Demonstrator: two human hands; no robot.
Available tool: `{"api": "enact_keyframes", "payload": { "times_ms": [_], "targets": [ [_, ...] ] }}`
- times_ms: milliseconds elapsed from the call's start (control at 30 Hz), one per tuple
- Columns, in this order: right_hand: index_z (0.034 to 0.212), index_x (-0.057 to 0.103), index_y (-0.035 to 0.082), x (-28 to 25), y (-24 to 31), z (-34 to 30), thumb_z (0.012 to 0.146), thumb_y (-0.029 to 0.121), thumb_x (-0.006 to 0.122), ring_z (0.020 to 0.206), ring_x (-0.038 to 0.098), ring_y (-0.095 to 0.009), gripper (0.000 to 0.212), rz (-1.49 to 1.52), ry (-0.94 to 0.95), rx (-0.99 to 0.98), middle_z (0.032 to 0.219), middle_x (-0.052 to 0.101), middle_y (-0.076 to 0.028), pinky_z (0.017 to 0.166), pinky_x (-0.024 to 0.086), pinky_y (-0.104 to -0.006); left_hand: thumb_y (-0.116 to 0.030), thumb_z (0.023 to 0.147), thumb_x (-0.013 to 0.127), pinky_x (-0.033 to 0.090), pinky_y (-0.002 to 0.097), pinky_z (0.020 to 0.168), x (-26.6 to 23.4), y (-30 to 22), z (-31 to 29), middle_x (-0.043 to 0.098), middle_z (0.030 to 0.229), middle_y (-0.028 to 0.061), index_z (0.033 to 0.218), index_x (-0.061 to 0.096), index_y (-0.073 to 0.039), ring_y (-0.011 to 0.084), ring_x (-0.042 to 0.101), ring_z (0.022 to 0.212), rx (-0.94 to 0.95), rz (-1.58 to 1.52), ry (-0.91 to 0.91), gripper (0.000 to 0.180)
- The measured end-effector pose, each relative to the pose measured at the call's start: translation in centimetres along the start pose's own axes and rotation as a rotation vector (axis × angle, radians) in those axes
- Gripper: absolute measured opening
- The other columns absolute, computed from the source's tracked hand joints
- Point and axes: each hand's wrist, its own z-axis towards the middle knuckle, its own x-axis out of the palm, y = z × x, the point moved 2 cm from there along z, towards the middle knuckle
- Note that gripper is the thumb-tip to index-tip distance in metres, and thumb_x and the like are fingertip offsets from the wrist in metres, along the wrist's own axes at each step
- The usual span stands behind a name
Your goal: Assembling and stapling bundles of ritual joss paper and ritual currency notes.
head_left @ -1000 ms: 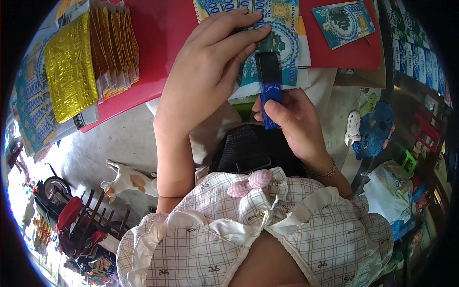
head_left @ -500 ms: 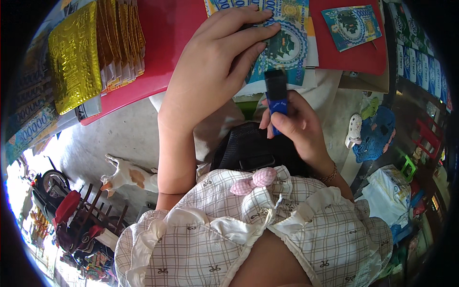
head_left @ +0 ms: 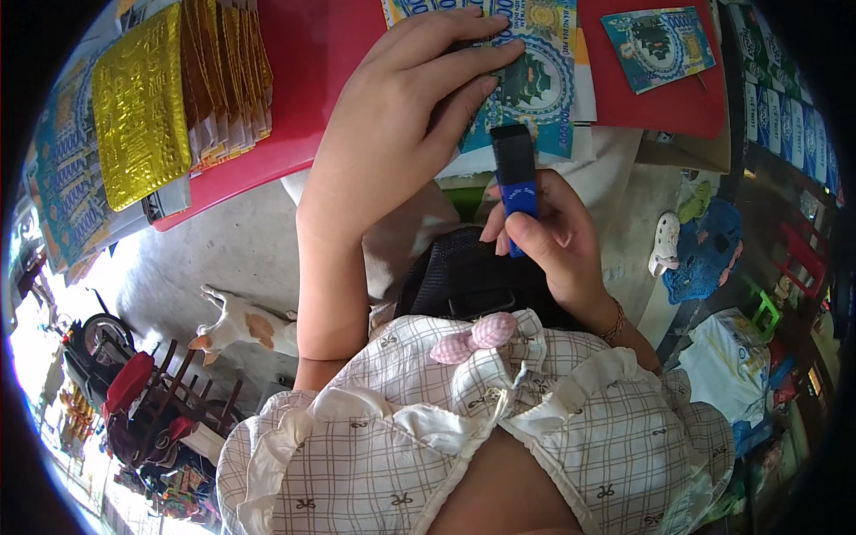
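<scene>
The one camera sits on my head and looks steeply down my front, so my checked blouse (head_left: 464, 428) fills the lower half and my forearms run up from it toward the red surface (head_left: 303, 80) at the top edge. It is close (my left hand (head_left: 401, 116) and right hand (head_left: 548, 232) loom large mid-picture), and the fisheye bends the concrete floor (head_left: 223, 259) and everything near the dark round rim.

Left hand (head_left: 401, 125) lies flat, fingers (head_left: 464, 62) spread; right hand (head_left: 553, 241) curled closed.
</scene>
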Motion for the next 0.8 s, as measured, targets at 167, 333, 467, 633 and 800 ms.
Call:
{"api": "enact_keyframes", "payload": {
  "times_ms": [167, 333, 467, 633, 800],
  "targets": [
    [0.120, 0.052, -0.003, -0.6, 0.1, -0.6, 0.100, 0.017, 0.065, 0.084, 0.061, -0.012, 0.031, 0.110, 0.018, 0.004, 0.096, 0.067, -0.010, 0.076, 0.049, -0.0268, -0.003, 0.092, 0.066, 0.049, 0.0411, 0.100, 0.0, 0.0, 0.0, 0.064, 0.125, 0.0163, 0.119, 0.070, 0.000, 0.0343, 0.060, 0.117, -0.014, -0.052, -0.016, 0.027],
    [0.122, 0.052, -0.004, -1.0, -0.4, -1.0, 0.101, 0.020, 0.063, 0.082, 0.060, -0.013, 0.034, 0.151, -0.014, -0.079, 0.095, 0.068, -0.013, 0.076, 0.049, -0.0280, -0.004, 0.092, 0.066, 0.049, 0.0411, 0.100, 0.0, 0.2, -0.1, 0.064, 0.126, 0.0162, 0.119, 0.070, 0.000, 0.0342, 0.060, 0.117, -0.004, -0.061, -0.022, 0.027],
    [0.124, 0.052, -0.005, -1.5, -0.8, -1.3, 0.101, 0.022, 0.062, 0.081, 0.059, -0.013, 0.036, 0.133, -0.023, -0.078, 0.096, 0.068, -0.015, 0.076, 0.049, -0.0280, -0.005, 0.092, 0.066, 0.049, 0.0413, 0.100, 0.0, 0.2, -0.1, 0.064, 0.126, 0.0165, 0.118, 0.070, 0.000, 0.0342, 0.060, 0.118, 0.003, -0.055, -0.027, 0.027],
    [0.124, 0.052, -0.005, -1.8, -0.8, -1.6, 0.101, 0.022, 0.063, 0.081, 0.059, -0.013, 0.037, 0.122, -0.042, -0.091, 0.096, 0.068, -0.015, 0.077, 0.049, -0.0280, -0.012, 0.089, 0.073, 0.048, 0.0422, 0.101, -0.3, 0.0, -0.3, 0.062, 0.128, 0.0167, 0.120, 0.069, -0.001, 0.0349, 0.059, 0.120, -0.031, -0.017, 0.030, 0.034],
    [0.123, 0.052, -0.003, -1.6, -0.7, -1.3, 0.100, 0.022, 0.063, 0.084, 0.060, -0.012, 0.037, 0.078, -0.029, -0.070, 0.096, 0.068, -0.014, 0.077, 0.048, -0.0267, -0.019, 0.084, 0.079, 0.048, 0.0434, 0.103, -0.5, -0.8, 0.2, 0.061, 0.132, 0.0159, 0.124, 0.067, -0.003, 0.0352, 0.057, 0.123, 0.013, 0.020, 0.013, 0.044]
  ]
}}
